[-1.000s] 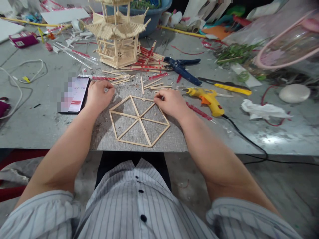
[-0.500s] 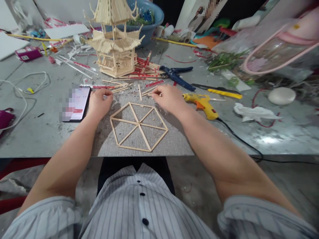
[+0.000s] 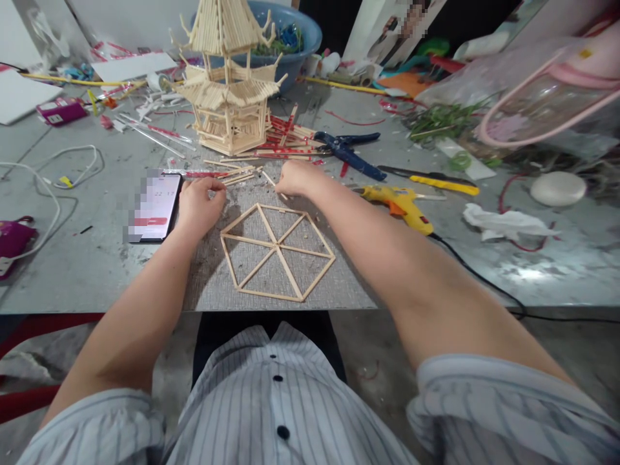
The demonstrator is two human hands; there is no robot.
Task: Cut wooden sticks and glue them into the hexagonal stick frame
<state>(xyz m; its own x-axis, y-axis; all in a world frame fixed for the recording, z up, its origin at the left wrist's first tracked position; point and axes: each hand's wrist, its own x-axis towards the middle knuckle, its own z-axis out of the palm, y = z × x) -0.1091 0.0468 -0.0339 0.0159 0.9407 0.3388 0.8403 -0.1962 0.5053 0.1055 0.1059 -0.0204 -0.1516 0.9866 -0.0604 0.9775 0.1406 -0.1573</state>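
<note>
On the grey mat at the near edge of the worktop (image 3: 72,271) lies a flat hexagon frame (image 3: 278,250) of thin wooden sticks, with spokes meeting at its middle. Just beyond its far edge the right hand (image 3: 296,177) is curled, its grip pinching a loose stick (image 3: 269,179) that pokes out toward the left hand. That left hand (image 3: 199,204) rests on the mat beside the frame's left corner, fingers bent together (whether they pinch anything, I cannot tell). A phone (image 3: 155,206) lies just left of it. Farther back stand a stick pagoda (image 3: 227,97), blue pliers (image 3: 349,150) and a yellow glue gun (image 3: 400,203).
</note>
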